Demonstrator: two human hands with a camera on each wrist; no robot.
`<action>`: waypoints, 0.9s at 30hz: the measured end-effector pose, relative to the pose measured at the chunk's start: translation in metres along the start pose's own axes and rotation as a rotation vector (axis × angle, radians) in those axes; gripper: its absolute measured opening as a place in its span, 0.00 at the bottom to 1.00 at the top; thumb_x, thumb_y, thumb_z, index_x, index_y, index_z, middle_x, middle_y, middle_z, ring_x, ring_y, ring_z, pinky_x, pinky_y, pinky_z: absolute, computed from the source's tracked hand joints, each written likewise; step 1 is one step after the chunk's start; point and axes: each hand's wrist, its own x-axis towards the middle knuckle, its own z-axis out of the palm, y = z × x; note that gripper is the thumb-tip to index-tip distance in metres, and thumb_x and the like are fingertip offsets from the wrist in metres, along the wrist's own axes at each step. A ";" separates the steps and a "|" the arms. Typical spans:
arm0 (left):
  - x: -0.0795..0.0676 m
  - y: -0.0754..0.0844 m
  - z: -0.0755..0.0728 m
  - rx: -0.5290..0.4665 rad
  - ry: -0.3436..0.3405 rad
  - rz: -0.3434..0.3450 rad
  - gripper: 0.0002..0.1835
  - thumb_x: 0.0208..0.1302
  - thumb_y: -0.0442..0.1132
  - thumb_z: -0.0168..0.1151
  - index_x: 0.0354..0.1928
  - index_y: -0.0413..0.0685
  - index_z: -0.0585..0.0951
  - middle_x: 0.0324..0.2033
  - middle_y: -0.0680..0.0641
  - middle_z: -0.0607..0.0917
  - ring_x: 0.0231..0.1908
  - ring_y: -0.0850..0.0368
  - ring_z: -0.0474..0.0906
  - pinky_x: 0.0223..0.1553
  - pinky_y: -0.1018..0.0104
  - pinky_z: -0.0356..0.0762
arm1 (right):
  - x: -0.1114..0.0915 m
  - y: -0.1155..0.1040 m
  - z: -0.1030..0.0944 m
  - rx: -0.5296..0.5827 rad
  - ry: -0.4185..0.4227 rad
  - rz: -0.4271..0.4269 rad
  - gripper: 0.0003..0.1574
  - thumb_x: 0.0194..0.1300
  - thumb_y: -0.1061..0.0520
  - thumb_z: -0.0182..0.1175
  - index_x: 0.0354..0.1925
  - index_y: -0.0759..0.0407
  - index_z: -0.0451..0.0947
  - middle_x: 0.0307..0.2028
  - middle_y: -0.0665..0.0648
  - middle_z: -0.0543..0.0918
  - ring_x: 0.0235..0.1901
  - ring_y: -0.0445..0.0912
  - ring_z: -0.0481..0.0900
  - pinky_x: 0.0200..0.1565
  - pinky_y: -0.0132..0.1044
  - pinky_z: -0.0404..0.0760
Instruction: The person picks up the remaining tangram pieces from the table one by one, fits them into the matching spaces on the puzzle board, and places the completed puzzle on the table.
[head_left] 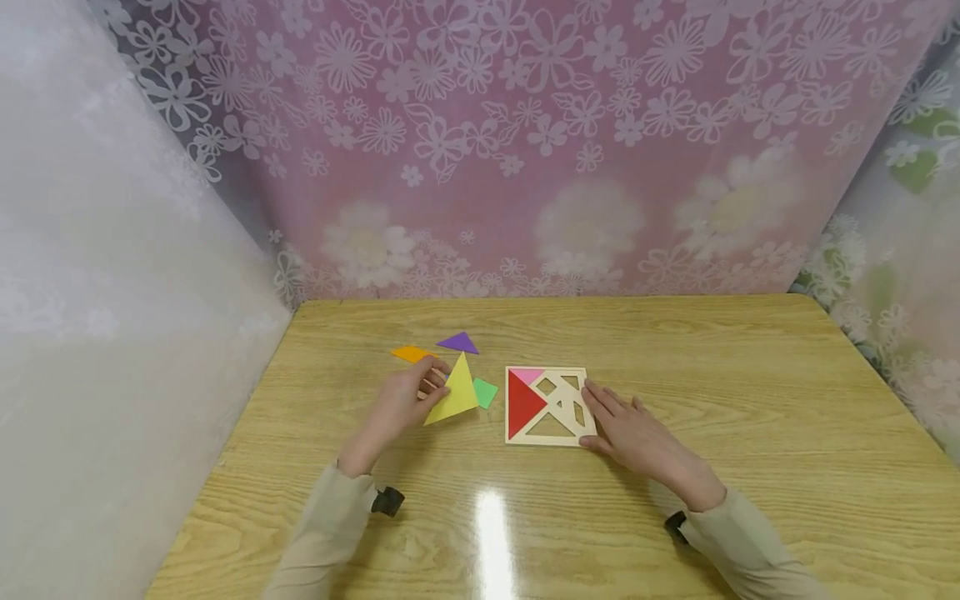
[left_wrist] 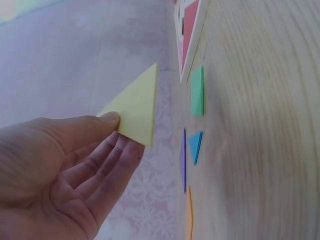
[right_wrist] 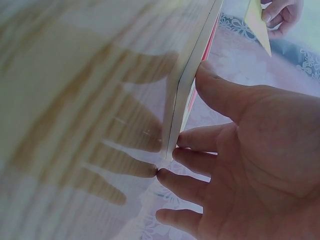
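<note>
Between thumb and fingers my left hand [head_left: 401, 398] pinches a large yellow triangle [head_left: 456, 393], raised above the table in the left wrist view. To its right lies a wooden tangram tray [head_left: 545, 442], with a red triangle [head_left: 527, 404] and a pink piece [head_left: 527, 376] set in its left part; several other recesses show bare. My right hand [head_left: 637, 433] touches the tray's right edge, its fingers fairly straight and thumb at the near corner. A green square [head_left: 486, 392] lies on the table between the yellow triangle and the tray.
Beyond my left hand lie a purple triangle [head_left: 460, 342] and an orange piece [head_left: 412, 354]. A small blue triangle [left_wrist: 195, 147] shows near them in the left wrist view. The wooden table [head_left: 675, 350] ends at a flowered pink curtain [head_left: 480, 167]; pale cloth hangs on both sides.
</note>
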 end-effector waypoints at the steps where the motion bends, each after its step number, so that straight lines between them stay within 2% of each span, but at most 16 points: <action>1: 0.001 0.001 0.002 -0.014 0.010 0.011 0.18 0.65 0.31 0.68 0.56 0.40 0.78 0.37 0.43 0.88 0.35 0.49 0.88 0.36 0.62 0.86 | 0.000 0.000 0.000 -0.001 0.000 -0.001 0.44 0.73 0.47 0.60 0.73 0.73 0.59 0.74 0.71 0.61 0.68 0.70 0.66 0.62 0.73 0.64; 4: 0.004 0.006 0.010 -0.056 0.018 0.049 0.30 0.64 0.28 0.69 0.67 0.38 0.71 0.38 0.42 0.86 0.33 0.48 0.87 0.33 0.65 0.86 | 0.000 -0.001 -0.001 0.003 -0.003 0.000 0.44 0.73 0.47 0.60 0.73 0.73 0.60 0.74 0.71 0.61 0.68 0.70 0.66 0.62 0.73 0.64; 7: 0.008 0.011 0.017 -0.087 0.012 0.086 0.38 0.62 0.25 0.68 0.73 0.36 0.64 0.40 0.40 0.84 0.33 0.47 0.87 0.33 0.67 0.86 | 0.000 0.000 -0.001 0.002 -0.004 0.001 0.45 0.73 0.47 0.60 0.73 0.73 0.59 0.74 0.71 0.60 0.68 0.69 0.66 0.62 0.73 0.64; 11: 0.013 0.018 0.025 -0.127 -0.002 0.090 0.39 0.63 0.24 0.67 0.74 0.40 0.63 0.39 0.40 0.82 0.32 0.50 0.85 0.33 0.70 0.84 | 0.001 0.002 0.000 0.003 -0.006 0.003 0.45 0.72 0.46 0.61 0.74 0.73 0.59 0.74 0.71 0.60 0.69 0.69 0.65 0.63 0.73 0.64; 14: 0.017 0.023 0.030 -0.171 -0.018 0.048 0.37 0.63 0.25 0.67 0.73 0.44 0.66 0.38 0.42 0.81 0.31 0.53 0.84 0.31 0.73 0.83 | 0.002 0.003 0.000 0.012 -0.010 0.003 0.46 0.72 0.45 0.61 0.74 0.73 0.59 0.74 0.71 0.60 0.70 0.69 0.64 0.63 0.72 0.64; 17: 0.019 0.028 0.036 -0.209 -0.025 0.008 0.36 0.64 0.25 0.67 0.72 0.44 0.66 0.40 0.42 0.81 0.29 0.55 0.84 0.28 0.74 0.82 | 0.003 0.003 -0.002 0.014 -0.017 -0.001 0.47 0.71 0.46 0.62 0.73 0.73 0.59 0.74 0.71 0.61 0.69 0.68 0.64 0.63 0.72 0.65; 20: 0.020 0.032 0.040 -0.257 -0.013 -0.015 0.32 0.65 0.26 0.66 0.70 0.42 0.66 0.42 0.41 0.80 0.28 0.52 0.85 0.27 0.70 0.84 | 0.003 0.004 -0.004 0.009 -0.019 -0.006 0.47 0.70 0.46 0.63 0.73 0.73 0.60 0.73 0.71 0.62 0.69 0.67 0.66 0.62 0.71 0.67; 27: 0.023 0.042 0.050 -0.493 0.044 -0.050 0.23 0.67 0.27 0.64 0.60 0.36 0.67 0.36 0.35 0.81 0.30 0.36 0.87 0.32 0.46 0.87 | 0.001 0.009 -0.005 0.018 -0.015 -0.021 0.46 0.70 0.46 0.64 0.73 0.71 0.62 0.73 0.69 0.64 0.67 0.66 0.69 0.62 0.69 0.68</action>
